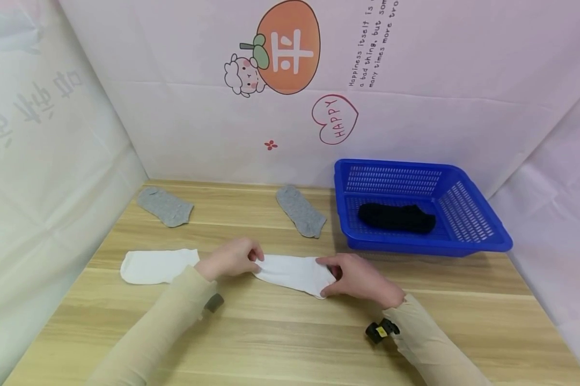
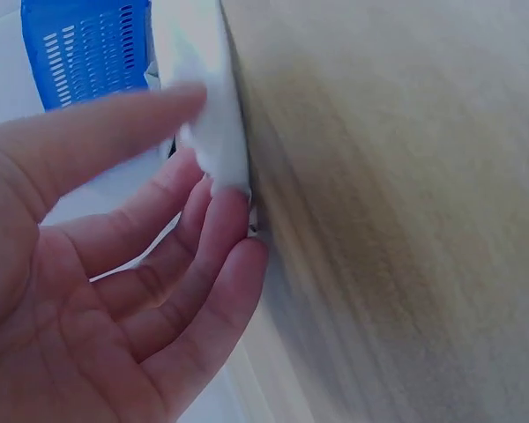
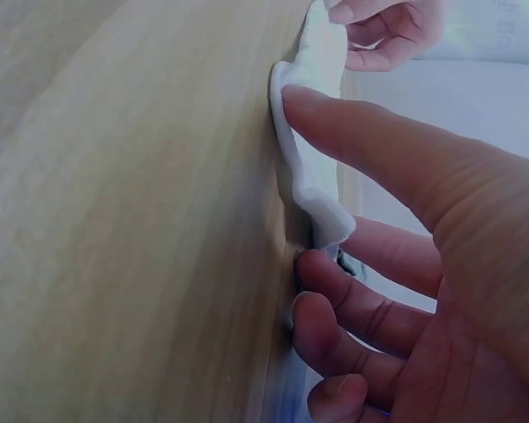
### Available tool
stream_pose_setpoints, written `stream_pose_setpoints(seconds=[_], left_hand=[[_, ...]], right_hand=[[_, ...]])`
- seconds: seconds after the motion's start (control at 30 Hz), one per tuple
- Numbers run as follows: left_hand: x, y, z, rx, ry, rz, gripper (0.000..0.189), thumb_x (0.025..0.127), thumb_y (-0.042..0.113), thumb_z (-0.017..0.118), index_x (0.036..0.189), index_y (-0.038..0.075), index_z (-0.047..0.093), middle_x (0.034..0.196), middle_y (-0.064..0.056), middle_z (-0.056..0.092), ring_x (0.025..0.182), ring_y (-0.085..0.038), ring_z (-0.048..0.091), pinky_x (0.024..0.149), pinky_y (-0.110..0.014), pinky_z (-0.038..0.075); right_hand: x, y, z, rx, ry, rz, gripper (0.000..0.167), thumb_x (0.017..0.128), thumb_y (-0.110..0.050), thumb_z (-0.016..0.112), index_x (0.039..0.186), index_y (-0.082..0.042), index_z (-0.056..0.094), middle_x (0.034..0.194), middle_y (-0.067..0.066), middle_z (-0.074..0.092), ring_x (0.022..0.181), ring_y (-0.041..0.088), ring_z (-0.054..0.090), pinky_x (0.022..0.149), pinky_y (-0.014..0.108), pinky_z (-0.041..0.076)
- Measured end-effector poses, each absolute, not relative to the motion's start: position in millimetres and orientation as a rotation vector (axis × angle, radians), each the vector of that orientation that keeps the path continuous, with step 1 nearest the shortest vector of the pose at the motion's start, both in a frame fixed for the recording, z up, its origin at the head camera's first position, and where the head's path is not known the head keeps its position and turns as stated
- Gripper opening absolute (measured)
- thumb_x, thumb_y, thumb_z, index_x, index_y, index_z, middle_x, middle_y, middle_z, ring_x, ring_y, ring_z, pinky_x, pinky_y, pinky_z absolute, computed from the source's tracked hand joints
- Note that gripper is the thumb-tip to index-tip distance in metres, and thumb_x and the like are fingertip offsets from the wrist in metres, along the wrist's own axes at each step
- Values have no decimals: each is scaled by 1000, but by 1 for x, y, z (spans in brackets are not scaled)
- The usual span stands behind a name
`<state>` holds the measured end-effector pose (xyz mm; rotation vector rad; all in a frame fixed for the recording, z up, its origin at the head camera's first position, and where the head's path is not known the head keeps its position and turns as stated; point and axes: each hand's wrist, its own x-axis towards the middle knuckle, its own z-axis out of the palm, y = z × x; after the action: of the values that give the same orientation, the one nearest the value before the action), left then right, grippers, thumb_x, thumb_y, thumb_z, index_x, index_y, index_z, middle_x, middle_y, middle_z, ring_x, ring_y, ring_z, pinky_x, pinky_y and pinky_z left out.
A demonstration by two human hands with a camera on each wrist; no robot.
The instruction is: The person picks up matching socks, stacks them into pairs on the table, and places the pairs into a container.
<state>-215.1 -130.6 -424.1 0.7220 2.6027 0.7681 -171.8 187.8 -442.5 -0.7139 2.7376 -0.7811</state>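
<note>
A white sock (image 1: 290, 272) lies flat across the middle of the table, between both hands. At its left end my left hand (image 1: 233, 257) pinches the fabric; the left wrist view shows the thumb over the sock (image 2: 213, 115) and fingertips at its edge. My right hand (image 1: 359, 276) holds the other end, thumb on the near edge and index finger at the far edge. In the right wrist view the thumb presses the sock's rim (image 3: 286, 132), while the other fingers curl near the tabletop. Another white sock (image 1: 149, 266) lies to the left, partly behind the left forearm.
Two grey socks lie farther back, one grey sock (image 1: 165, 207) at the left and one grey sock (image 1: 301, 211) near the middle. A blue plastic basket (image 1: 415, 246) stands at the back right with black socks (image 1: 396, 218) inside. White printed sheets hang around the table (image 1: 290, 343).
</note>
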Motion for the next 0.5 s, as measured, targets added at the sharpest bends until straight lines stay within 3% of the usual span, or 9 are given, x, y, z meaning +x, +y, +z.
stream_pose_setpoints(seconds=[0.5], left_hand=[[-217,-127,-425,756,2652,672,40,70,-7,80,108,5,70,92,-4,60,85,-18,53,80,-35,47]], right_hand=[[-171,188,-443,-706,2722,-797,75,73,-32,94,137,-6,64,74,-5,52,67,9,46,58,25,38]])
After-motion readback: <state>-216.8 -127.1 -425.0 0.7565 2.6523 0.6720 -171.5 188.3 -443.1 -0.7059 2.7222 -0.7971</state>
